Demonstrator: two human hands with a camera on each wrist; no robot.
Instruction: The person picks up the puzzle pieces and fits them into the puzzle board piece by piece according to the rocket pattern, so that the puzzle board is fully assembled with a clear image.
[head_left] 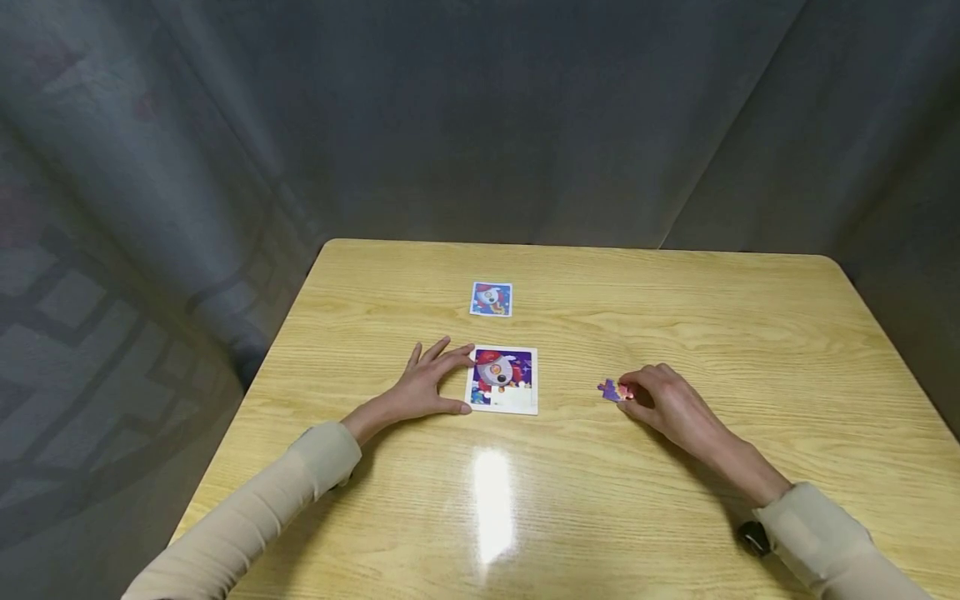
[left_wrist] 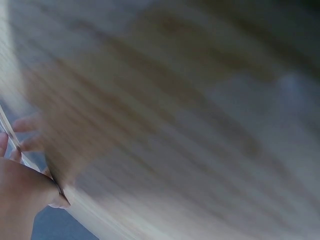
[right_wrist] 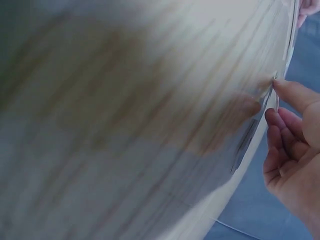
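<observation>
A square jigsaw puzzle [head_left: 504, 379] in a white frame lies on the table, its picture showing a red and grey rocket on purple. Pale backing shows in its lower part. My left hand [head_left: 420, 387] is at its left side, fingers spread, with the thumb and index finger touching the frame near its two left corners. To the right of the puzzle, my right hand [head_left: 667, 408] pinches a purple and pink jigsaw piece [head_left: 611, 390] between thumb and fingers, low over the table. Whether it is one piece or several joined, I cannot tell. In the right wrist view, fingertips [right_wrist: 272, 115] hide most of it.
A small square picture card [head_left: 491, 298] with a similar rocket on blue lies beyond the puzzle. Both rest on a wood-grain table [head_left: 675, 308] with rounded far corners. Grey curtains [head_left: 480, 125] hang behind and at both sides.
</observation>
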